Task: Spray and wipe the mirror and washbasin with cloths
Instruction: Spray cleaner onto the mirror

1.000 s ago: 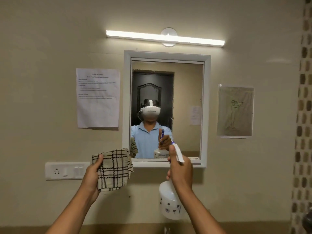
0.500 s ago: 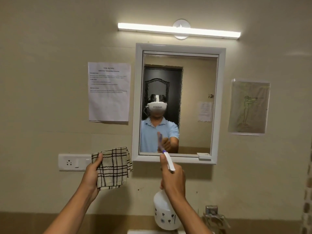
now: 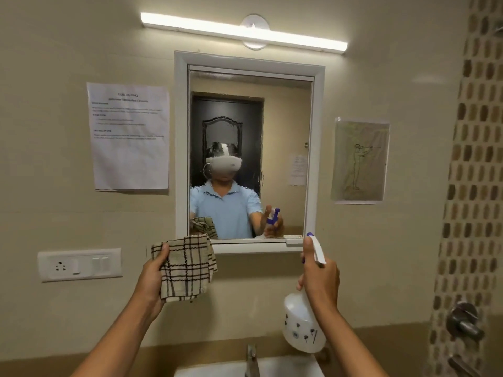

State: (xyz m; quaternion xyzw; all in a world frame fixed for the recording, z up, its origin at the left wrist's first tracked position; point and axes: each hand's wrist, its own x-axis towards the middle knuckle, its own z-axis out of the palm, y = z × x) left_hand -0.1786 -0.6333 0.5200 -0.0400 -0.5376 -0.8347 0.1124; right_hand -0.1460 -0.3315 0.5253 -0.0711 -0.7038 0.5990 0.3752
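Right hand (image 3: 321, 276) grips the upright spray bottle (image 3: 303, 327), nozzle aimed up-left at the mirror (image 3: 250, 159); left hand (image 3: 152, 278) clutches the checked cloth (image 3: 186, 268) just below its frame.

Mirror (image 3: 283, 159) face is open to me, nothing in front of the glass. My left hand (image 3: 152, 278) with the checked cloth (image 3: 186, 268) sits at its lower-left corner, right hand (image 3: 321, 276) with the spray bottle (image 3: 302, 327) at lower-right. Tap (image 3: 251, 359) stands over the washbasin (image 3: 288, 367) below. Wall valve (image 3: 464, 321) crowds the right side.
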